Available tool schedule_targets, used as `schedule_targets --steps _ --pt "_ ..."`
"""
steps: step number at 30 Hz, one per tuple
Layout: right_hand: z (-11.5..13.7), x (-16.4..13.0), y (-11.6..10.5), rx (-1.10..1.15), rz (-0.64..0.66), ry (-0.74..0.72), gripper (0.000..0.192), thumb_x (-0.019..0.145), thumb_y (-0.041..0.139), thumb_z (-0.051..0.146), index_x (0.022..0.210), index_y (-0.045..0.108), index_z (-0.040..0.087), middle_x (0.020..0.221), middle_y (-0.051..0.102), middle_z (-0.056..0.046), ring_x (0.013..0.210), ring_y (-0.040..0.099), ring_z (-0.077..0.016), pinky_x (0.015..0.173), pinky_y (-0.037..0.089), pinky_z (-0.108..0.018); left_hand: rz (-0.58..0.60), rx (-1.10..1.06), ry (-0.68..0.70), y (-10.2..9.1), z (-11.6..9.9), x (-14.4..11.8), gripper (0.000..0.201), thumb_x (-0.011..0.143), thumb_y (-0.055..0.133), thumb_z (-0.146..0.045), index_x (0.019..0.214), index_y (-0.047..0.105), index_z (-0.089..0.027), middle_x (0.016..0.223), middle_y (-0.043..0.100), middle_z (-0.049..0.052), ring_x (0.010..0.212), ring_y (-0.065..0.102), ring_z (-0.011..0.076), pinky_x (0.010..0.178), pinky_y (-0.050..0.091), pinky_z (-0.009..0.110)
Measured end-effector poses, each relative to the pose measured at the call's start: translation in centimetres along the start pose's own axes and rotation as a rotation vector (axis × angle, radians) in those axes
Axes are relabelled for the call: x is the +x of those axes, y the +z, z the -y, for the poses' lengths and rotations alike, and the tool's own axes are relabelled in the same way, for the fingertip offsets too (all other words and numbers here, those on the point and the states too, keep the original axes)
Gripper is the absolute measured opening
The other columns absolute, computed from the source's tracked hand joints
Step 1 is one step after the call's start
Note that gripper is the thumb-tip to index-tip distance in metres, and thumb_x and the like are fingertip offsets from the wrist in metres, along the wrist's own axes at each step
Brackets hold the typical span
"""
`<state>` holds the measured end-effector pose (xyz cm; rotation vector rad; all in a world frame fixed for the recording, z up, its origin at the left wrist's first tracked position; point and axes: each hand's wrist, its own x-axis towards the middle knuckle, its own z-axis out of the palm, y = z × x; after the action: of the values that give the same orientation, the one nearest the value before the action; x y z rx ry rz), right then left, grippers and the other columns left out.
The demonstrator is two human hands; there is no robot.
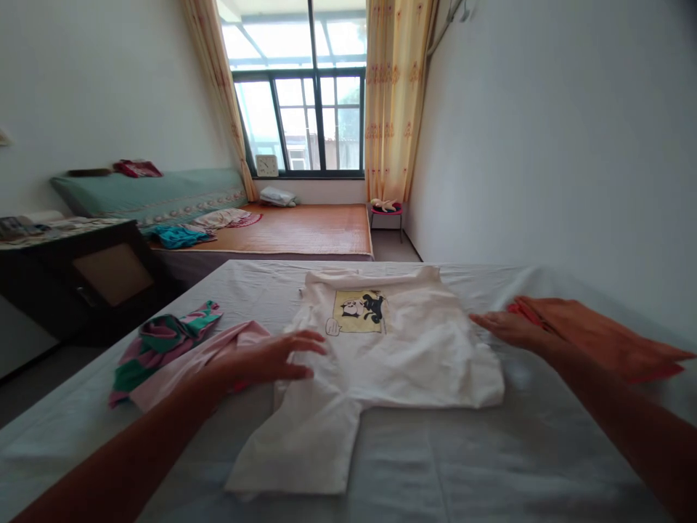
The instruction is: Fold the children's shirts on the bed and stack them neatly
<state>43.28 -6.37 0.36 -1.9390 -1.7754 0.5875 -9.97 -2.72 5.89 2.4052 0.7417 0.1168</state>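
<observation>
A white T-shirt [419,349] with a yellow cat print lies spread on a pale sheet [435,472], one sleeve stretched toward me. My left hand [275,356] is open at the shirt's left side, fingers apart over the cloth; whether it touches cannot be made out. Off the shirt's right edge, my right hand [512,330] is held open with its fingers stretched out. It holds nothing. Close to it lies a folded orange garment [593,330]. Beneath and beside my left forearm are a pink cloth [201,356] and a crumpled green-and-pink garment [155,349].
Behind the sheeted surface stands a bed with a brown mat [316,229], holding a blue cloth [182,236]. A dark cabinet [109,269] is at the left. A small stool [386,211] stands near the curtain [397,102], and a white wall [544,145] runs along the right.
</observation>
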Motion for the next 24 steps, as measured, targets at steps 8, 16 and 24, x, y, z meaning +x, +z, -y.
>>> schedule_targets --steps 8,16,24 --pt "3.2 -8.5 4.8 0.268 -0.057 -0.054 0.036 0.072 0.059 0.054 0.083 0.062 0.02 0.118 0.063 -0.01 0.11 0.057 -0.0293 0.092 0.045 -0.037 0.165 0.138 -0.045 4.8 -3.6 -6.8 0.077 0.062 0.079 -0.037 0.133 0.049 -0.035 0.153 0.025 0.005 0.139 0.022 0.0349 0.111 0.022 0.049" --pt "5.3 -11.4 4.3 0.199 -0.079 -0.114 0.075 0.063 0.069 0.055 0.126 0.05 0.022 0.119 0.059 -0.01 0.1 0.059 -0.0272 0.083 0.049 -0.036 -0.137 0.229 -0.05 7.1 -4.6 -6.2 0.033 0.075 0.058 -0.017 0.106 0.068 -0.024 0.127 0.055 0.007 0.111 0.055 0.0225 0.098 0.04 0.029" --pt "3.6 -13.4 -1.3 0.408 -0.071 -0.063 0.053 0.072 0.064 0.057 0.115 0.059 0.027 0.12 0.059 -0.007 0.094 0.059 -0.0231 0.071 0.051 -0.029 -0.355 0.168 -0.108 6.4 -8.9 -5.4 0.025 0.082 0.05 -0.023 0.101 0.065 -0.019 0.097 0.066 0.006 0.089 0.059 0.0203 0.082 0.043 0.026"
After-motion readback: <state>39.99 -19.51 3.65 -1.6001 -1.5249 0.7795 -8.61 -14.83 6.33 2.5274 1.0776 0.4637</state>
